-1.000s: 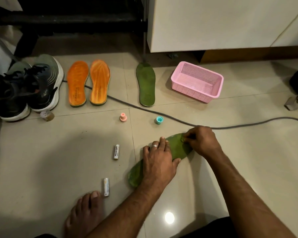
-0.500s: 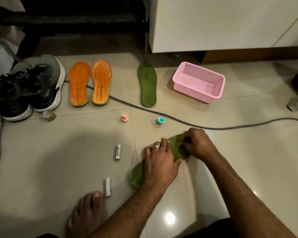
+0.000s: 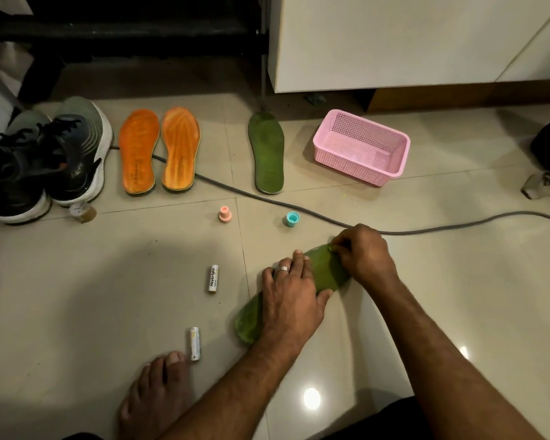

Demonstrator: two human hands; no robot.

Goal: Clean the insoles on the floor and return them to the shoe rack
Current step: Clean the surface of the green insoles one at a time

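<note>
I see left hand (image 3: 291, 300) flat, pressing green insole (image 3: 326, 268) on floor. Right hand (image 3: 361, 254) fingers curled at its tip, maybe pinching. Three insoles wait. None on rack yet.

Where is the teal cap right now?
In the head view the teal cap stands on the floor mid-frame, right of the pink cap, just before the grey cable.
</note>
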